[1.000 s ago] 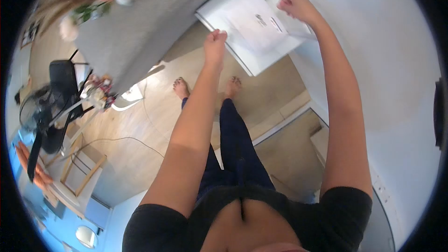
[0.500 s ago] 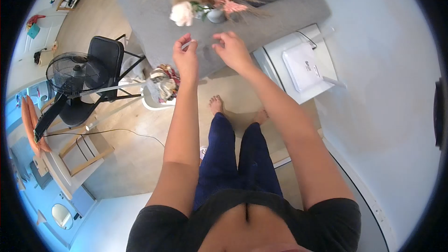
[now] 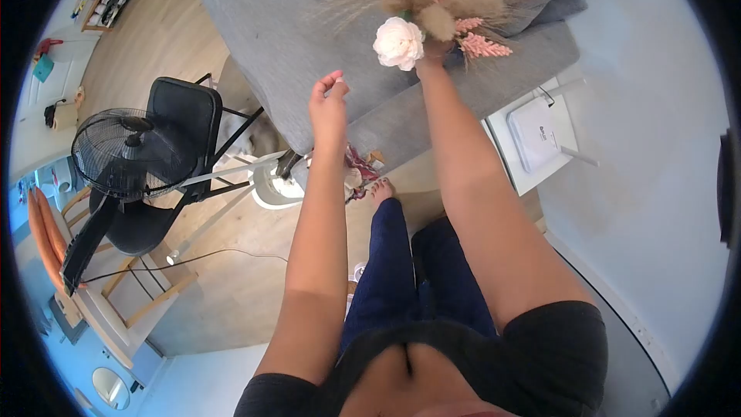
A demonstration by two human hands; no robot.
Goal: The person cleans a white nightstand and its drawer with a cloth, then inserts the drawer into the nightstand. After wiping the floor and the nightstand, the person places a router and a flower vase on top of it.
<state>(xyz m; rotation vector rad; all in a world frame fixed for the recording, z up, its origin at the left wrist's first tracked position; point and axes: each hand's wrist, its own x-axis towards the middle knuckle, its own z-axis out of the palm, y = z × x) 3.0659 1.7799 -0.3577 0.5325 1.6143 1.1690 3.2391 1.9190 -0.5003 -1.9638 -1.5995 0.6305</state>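
My right hand reaches in at the base of a flower arrangement over the grey sofa. It has a white bloom, pink sprigs and tan dried grasses. The fingers are partly hidden behind the blooms but seem closed round its base; the vase itself is hidden. My left hand is held up over the sofa's front edge, left of the flowers and apart from them. Its thumb and fingers are pinched together, with a small pale bit at the tips that is too small to name.
A black chair and a black fan stand at the left, with a cord across the floor. A white bin and crumpled cloth lie near my foot. At the right, a white router sits on a white cabinet.
My right hand has gone from open air to the base of the flower arrangement, which has shifted right. The left hand stays pinched. The whole view has also shifted.
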